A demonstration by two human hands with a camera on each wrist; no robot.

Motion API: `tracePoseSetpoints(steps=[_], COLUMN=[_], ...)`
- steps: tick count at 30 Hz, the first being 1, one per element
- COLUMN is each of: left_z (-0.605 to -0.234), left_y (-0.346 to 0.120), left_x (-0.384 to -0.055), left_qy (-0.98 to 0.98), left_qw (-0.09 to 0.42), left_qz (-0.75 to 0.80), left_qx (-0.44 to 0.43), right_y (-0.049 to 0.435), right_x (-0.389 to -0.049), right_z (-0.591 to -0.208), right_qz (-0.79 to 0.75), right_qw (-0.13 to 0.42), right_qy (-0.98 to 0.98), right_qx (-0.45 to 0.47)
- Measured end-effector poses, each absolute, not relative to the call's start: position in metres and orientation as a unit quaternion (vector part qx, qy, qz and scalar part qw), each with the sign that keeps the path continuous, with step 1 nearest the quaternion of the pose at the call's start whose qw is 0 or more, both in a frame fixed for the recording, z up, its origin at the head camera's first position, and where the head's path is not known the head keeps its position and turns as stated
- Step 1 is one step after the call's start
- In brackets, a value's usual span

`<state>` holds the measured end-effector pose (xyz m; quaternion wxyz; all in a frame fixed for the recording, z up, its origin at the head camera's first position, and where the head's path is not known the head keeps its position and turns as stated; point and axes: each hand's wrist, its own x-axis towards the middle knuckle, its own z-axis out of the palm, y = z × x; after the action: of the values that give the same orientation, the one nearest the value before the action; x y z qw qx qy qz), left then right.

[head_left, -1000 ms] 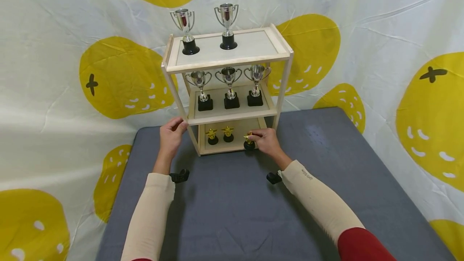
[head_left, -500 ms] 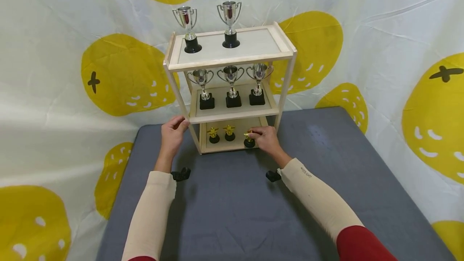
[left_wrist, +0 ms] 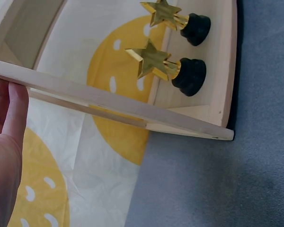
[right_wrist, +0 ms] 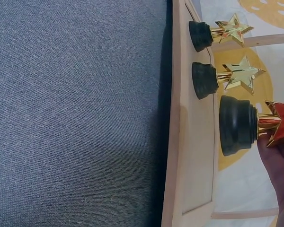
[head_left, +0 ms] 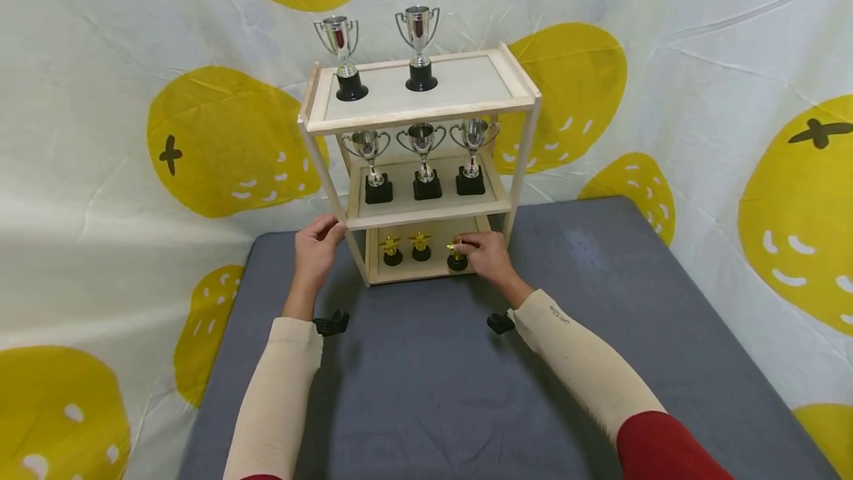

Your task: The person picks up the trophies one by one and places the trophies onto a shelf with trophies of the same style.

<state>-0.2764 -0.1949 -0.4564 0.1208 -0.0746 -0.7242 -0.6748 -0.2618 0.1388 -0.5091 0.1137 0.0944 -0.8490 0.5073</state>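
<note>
My right hand (head_left: pixel 489 256) pinches a small gold star trophy (head_left: pixel 456 260) with a black round base, at the right part of the bottom shelf. In the right wrist view its base (right_wrist: pixel 237 125) appears slightly raised above the shelf panel; contact is hard to tell. Two matching star trophies, one at the left (head_left: pixel 392 252) and one beside it (head_left: pixel 420 248), stand upright on that shelf. My left hand (head_left: pixel 315 250) grips the left front post of the wooden shelf rack (head_left: pixel 426 221), just below the middle shelf. Some of its fingers are hidden behind the post.
Silver cups with black square bases, such as the central cup (head_left: pixel 426 182), line the middle shelf. Two taller silver cups stand on top, one at the left (head_left: pixel 349 84) and one mid-shelf (head_left: pixel 420 74). The rack stands on a grey cloth-covered table (head_left: pixel 413 376) before a patterned curtain (head_left: pixel 693 43).
The star trophy in my right hand has shifted slightly inward over the bottom shelf, away from its front edge. My left hand stays on the post.
</note>
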Motion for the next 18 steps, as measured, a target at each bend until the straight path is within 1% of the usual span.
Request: tracePoseSetpoints(steps=[4,12,18], left_z=[-0.4563,-0.4548,-0.4564], left_y=[-0.1952,-0.1955,-0.1961], left_x=[-0.2759,-0.2757,-0.2759], left_qy=[-0.723,-0.731,-0.726], left_qw=[0.121,0.107,0.115], left_qz=[-0.676,-0.671,-0.674], left_qx=[-0.074,-0.068,-0.075], right_y=[0.138,0.1383,0.1371], right_x=[-0.2632,-0.265,-0.267], right_z=[-0.5102,-0.511,-0.5117], right_qz=[0.507,0.501,0.488], right_qw=[0.121,0.128,0.131], right_qy=[-0.848,-0.85,-0.858], right_qx=[0.098,0.096,0.093])
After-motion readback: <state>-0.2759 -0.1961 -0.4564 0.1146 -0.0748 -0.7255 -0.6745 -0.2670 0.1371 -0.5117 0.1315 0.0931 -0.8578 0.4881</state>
